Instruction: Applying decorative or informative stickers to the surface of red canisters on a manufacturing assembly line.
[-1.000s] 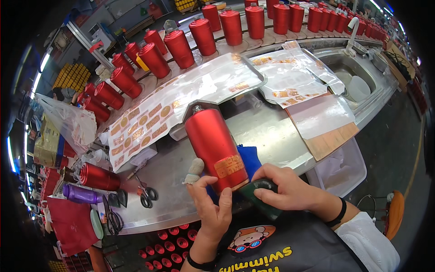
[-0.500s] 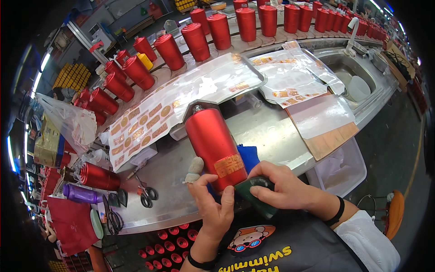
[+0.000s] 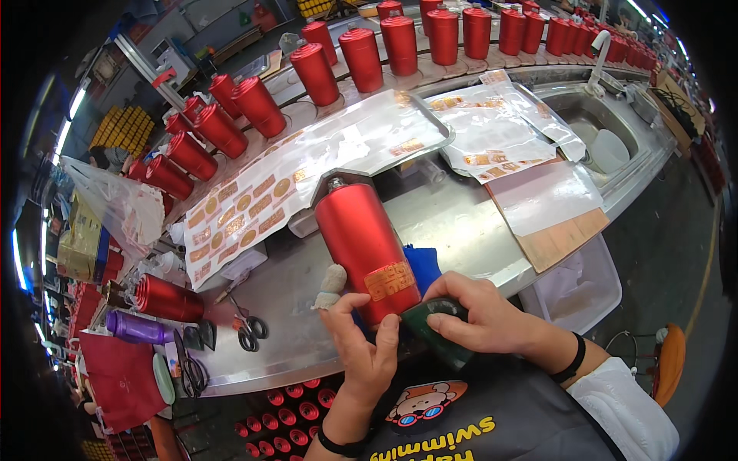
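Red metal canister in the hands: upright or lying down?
Lying down, tipped away: the red metal canister rests lengthwise on the steel worktable, held at its near end by the left hand.

Matt red metal flask (image 3: 365,250), gold foil label (image 3: 389,280), brushed steel table (image 3: 453,215).

The red metal canister (image 3: 364,250) carries a gold patterned label (image 3: 390,281) near its lower end. At its five o'clock sits a dark green pad (image 3: 438,332); at three o'clock, a blue cloth (image 3: 423,265). At ten o'clock lie clear sheets of gold stickers (image 3: 254,211). At eight o'clock rests a purple bottle (image 3: 138,328).
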{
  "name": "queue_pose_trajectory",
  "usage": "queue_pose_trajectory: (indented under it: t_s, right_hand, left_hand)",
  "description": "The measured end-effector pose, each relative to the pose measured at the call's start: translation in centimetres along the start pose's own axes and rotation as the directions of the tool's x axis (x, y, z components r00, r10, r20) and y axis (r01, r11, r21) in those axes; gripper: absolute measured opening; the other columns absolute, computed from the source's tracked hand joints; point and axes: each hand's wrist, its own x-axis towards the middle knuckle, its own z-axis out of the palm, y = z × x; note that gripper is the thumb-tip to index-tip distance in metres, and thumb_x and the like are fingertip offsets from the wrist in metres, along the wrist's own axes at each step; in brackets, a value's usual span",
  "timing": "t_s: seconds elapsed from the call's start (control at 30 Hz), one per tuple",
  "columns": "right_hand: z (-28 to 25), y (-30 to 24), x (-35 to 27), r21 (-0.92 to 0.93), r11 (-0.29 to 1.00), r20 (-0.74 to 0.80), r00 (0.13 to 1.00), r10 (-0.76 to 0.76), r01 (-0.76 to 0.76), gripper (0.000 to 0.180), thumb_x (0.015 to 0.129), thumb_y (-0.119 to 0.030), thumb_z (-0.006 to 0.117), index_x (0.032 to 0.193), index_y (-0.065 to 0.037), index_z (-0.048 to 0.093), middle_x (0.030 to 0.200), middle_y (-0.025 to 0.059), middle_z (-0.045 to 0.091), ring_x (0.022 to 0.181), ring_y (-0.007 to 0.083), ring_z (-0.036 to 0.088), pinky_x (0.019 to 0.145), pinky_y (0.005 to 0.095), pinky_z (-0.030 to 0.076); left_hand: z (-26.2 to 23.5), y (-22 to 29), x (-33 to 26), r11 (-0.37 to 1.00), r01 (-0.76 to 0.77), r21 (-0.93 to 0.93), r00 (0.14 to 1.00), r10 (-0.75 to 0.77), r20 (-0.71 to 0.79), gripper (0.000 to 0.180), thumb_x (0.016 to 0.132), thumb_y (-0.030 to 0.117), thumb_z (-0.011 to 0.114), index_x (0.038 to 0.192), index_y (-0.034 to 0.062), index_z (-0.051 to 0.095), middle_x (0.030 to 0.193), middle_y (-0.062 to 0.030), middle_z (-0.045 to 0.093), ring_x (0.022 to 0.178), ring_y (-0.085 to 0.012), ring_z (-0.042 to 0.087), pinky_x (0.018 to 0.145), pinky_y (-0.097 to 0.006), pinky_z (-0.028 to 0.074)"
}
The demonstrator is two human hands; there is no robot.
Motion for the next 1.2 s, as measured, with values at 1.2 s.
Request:
queue_pose_trajectory:
  t_s: [1.2]
  right_hand:
    - [-0.7, 0.4, -0.4, 0.056, 0.996, -0.01, 0.997, 0.074, -0.073, 0.024, 0.084, -0.015, 0.063, 0.103, -0.001, 0.055, 0.08, 0.0154, 0.063, 0.072, 0.0264, 0.064, 0.066, 0.0347, 0.049]
  left_hand:
    - [-1.6, -0.2, -2.7, 0.974, -0.197, 0.109, 0.972, 0.209, -0.107, 0.017, 0.081, 0.001, 0.06, 0.096, 0.0056, 0.053, 0.088, -0.0144, 0.057, 0.089, -0.0314, 0.05, 0.093, -0.045, 0.038]
